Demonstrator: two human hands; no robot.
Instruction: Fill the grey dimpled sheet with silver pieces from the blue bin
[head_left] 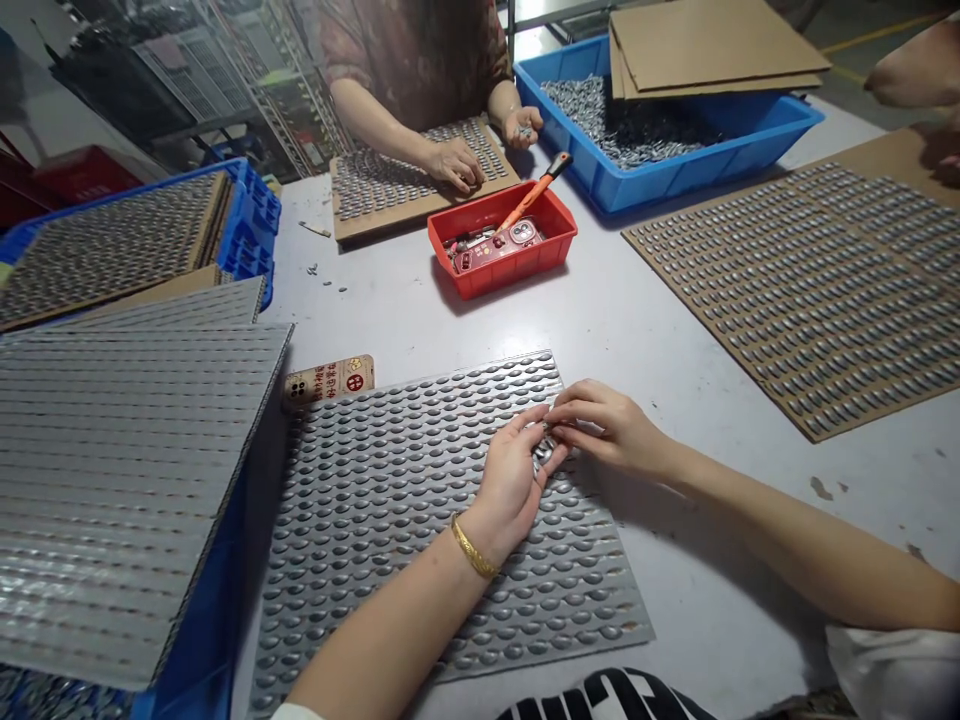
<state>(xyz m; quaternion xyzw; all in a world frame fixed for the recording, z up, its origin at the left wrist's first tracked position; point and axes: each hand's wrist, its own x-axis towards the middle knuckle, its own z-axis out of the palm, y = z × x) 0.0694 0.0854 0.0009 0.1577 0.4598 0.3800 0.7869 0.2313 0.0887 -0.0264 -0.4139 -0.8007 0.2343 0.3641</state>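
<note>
My left hand (516,475), with a gold bracelet (474,547) at its wrist, cups several small shiny oval metal pieces (543,452). Fingers of my right hand (604,425) are drawn together at the left fingertips, over those pieces; whatever is between them is too small to make out. Both hands are above the upper right part of a grey board (375,520), which carries rows of the same oval pieces. The left forearm crosses the board.
A patterned phone (330,380) touches the board's far edge. Beyond are a red bin (510,275) with an orange-handled tool and a blue tub (637,185) of metal pieces. Grey boards (127,450) overhang at left; a filled brown board (810,300) lies right. A co-worker's hands (457,165) work opposite.
</note>
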